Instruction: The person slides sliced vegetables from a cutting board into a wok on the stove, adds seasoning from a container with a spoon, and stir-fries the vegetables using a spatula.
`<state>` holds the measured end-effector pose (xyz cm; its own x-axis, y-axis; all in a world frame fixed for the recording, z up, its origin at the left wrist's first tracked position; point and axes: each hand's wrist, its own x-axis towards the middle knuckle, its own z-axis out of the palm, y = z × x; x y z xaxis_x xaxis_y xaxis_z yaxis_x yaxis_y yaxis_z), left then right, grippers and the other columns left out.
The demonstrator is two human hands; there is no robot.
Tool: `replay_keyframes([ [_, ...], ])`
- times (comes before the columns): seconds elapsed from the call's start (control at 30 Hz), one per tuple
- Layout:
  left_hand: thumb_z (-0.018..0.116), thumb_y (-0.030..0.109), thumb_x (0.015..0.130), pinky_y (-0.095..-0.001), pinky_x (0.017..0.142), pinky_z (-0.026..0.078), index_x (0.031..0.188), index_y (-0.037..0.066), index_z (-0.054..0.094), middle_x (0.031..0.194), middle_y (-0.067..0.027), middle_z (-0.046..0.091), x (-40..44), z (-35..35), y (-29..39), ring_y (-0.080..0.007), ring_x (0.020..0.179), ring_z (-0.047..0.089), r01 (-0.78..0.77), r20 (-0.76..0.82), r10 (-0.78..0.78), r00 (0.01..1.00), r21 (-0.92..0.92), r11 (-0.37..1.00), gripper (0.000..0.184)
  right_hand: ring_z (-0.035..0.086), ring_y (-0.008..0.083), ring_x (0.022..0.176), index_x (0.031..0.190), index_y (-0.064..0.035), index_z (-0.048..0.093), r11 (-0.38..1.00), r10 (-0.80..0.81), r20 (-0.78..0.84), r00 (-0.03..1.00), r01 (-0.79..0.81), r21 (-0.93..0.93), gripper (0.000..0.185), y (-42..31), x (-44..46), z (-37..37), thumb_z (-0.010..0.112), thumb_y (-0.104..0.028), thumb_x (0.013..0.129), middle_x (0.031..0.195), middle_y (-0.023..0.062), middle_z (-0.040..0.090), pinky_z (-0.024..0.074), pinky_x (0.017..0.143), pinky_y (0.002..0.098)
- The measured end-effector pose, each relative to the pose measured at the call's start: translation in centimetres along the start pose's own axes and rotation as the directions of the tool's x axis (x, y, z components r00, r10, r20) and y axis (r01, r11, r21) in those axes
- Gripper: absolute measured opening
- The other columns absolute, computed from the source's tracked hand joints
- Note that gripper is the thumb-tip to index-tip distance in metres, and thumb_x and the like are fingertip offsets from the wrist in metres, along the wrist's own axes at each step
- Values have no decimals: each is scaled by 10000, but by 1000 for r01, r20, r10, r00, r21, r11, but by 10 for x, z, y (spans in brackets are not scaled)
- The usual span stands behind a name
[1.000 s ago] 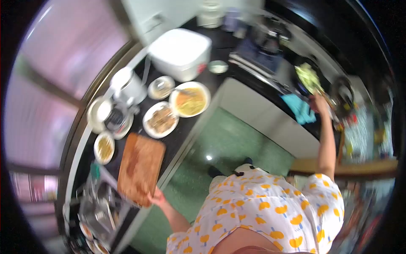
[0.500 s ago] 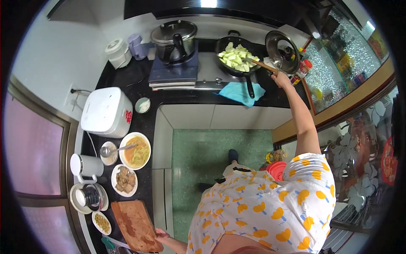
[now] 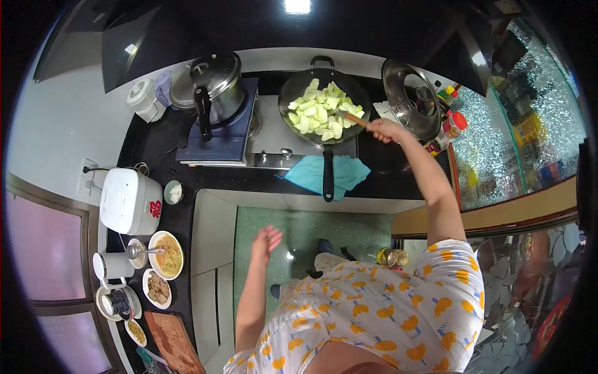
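1. On the far counter [image 3: 249, 181], the pan [image 3: 299, 85] sits on the stove [image 3: 266, 121], full of pale green pieces [image 3: 321, 111]; its black handle [image 3: 328, 177] points near, over a blue cloth [image 3: 354, 173].
2. Just right of the pan, the right hand [image 3: 386, 131] has its fingers closed round a wooden handle [image 3: 355, 119], whose far end reaches into the pieces. A lid [image 3: 411, 100] stands beyond that hand, to the right.
3. What has just changed: the left hand [image 3: 266, 242] has let go of the cutting board [image 3: 174, 344]. It is now above the green floor [image 3: 311, 221], fingers apart and holding nothing, so it looks free for the pan side.
4. Against the earlier frame, the board lies alone at the near left, the view has swung toward the stove, and the right hand keeps its grip.
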<state>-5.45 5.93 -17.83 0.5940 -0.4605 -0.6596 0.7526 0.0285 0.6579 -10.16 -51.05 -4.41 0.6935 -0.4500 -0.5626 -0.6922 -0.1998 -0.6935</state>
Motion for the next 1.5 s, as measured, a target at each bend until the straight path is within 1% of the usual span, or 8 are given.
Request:
replay_keyframes([
  [0.17, 454, 344, 955, -345, 829, 514, 1245, 19, 463, 1094, -121, 591, 48, 170, 27, -211, 951, 616, -75, 257, -10, 966, 318, 945, 437, 505, 111, 460, 729, -53, 611, 800, -181, -36, 983, 126, -587, 379, -104, -68, -56, 551, -393, 884, 574, 25, 570, 410, 430, 313],
  [0.47, 519, 399, 930, -191, 482, 407, 983, 52, 534, 740, -3, 525, 73, 229, 30, -77, 568, 477, 182, 390, -123, 912, -117, 976, 351, 629, 290, 654, 839, -98, 701, 133, -377, 464, 802, 543, -829, 346, -203, -96, -23, 648, -435, 781, 718, 135, 654, 476, 582, 402],
  [0.57, 536, 404, 922, -185, 445, 378, 915, 64, 530, 706, 8, 509, 71, 221, 36, -67, 537, 448, 214, 394, -149, 907, -127, 969, 339, 648, 316, 746, 812, -50, 700, -107, -199, 262, 944, 245, -964, 653, -234, -135, 51, 582, -686, 723, 744, 128, 666, 501, 643, 400],
  [0.7, 553, 393, 914, -188, 447, 379, 928, 59, 528, 719, 2, 520, 72, 214, 45, -72, 543, 457, 239, 438, -158, 885, -137, 961, 335, 671, 261, 833, 889, -75, 707, -1, -209, 125, 970, 128, -992, 260, -167, -59, 103, 633, -300, 783, 894, 89, 692, 522, 700, 369],
  [0.9, 574, 396, 901, -213, 450, 400, 926, 65, 529, 719, -5, 534, 77, 204, 48, -89, 541, 481, 274, 469, -192, 862, -111, 955, 335, 659, 265, 920, 928, -60, 702, 198, -291, -151, 945, -95, -976, 232, -207, -54, 62, 650, -229, 778, 995, 110, 681, 524, 744, 354],
  [1.27, 581, 401, 895, -237, 452, 403, 919, 58, 520, 701, -18, 521, 80, 203, 47, -110, 536, 482, 287, 496, -198, 845, -109, 952, 350, 654, 268, 905, 908, -38, 700, -149, -72, 46, 996, 35, -988, 647, -229, -110, 54, 669, -634, 659, 928, 88, 691, 517, 763, 365],
  [1.37, 577, 393, 900, -240, 452, 400, 920, 54, 517, 701, -25, 517, 82, 203, 49, -113, 539, 479, 294, 480, -212, 851, -102, 950, 344, 664, 231, 905, 925, -91, 712, -113, -212, -52, 976, -77, -991, 271, -170, -63, 71, 619, -319, 813, 940, 91, 693, 518, 750, 358],
  [1.5, 576, 385, 902, -243, 453, 398, 926, 54, 517, 706, -27, 518, 79, 205, 49, -113, 535, 471, 311, 474, -225, 851, -110, 944, 337, 662, 227, 906, 888, -105, 716, 112, -355, -200, 913, -171, -979, 196, -152, -23, 74, 536, -149, 825, 957, 96, 690, 510, 753, 346],
])
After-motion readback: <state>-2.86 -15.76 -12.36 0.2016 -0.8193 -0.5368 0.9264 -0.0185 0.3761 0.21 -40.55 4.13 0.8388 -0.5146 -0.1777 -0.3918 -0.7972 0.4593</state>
